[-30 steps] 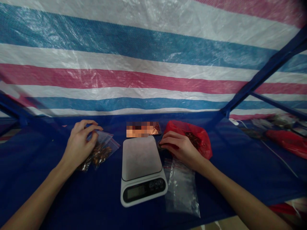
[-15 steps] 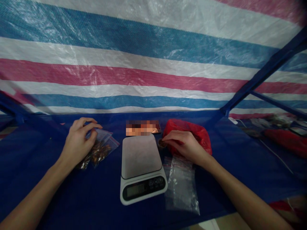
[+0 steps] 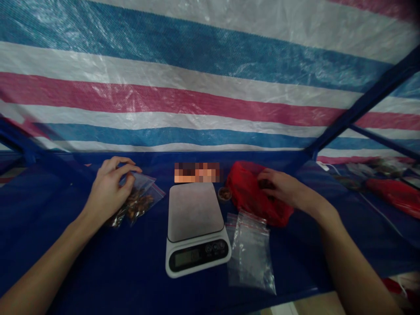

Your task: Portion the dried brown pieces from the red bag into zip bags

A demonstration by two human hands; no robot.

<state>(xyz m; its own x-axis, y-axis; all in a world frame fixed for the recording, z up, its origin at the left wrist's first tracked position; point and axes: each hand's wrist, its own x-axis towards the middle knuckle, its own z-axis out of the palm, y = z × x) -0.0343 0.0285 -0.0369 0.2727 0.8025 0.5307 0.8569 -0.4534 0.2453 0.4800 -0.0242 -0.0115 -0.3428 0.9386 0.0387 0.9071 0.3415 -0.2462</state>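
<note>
My left hand [image 3: 110,186] rests on small clear zip bags filled with brown pieces [image 3: 139,202], its fingers curled and pinching a bag's top edge. My right hand [image 3: 282,188] reaches into the opening of a red plastic bag [image 3: 252,197], fingers bent down inside it; what they hold is hidden. Between the hands stands a white kitchen scale [image 3: 195,227] with a bare grey platform. A small brown lid-like thing [image 3: 224,193] lies between the scale and the red bag. A stack of clear zip bags with nothing in them [image 3: 251,249] lies right of the scale.
The table is covered in dark blue cloth [image 3: 82,262]. A striped red, white and blue tarp [image 3: 197,87] hangs behind. A blue frame bar [image 3: 361,107] slants at right. Further red bags [image 3: 393,192] and a white cable [image 3: 323,166] lie at far right.
My right hand has left the small brown thing beside the scale and moved right into the red bag. My left hand stays on the filled bags.
</note>
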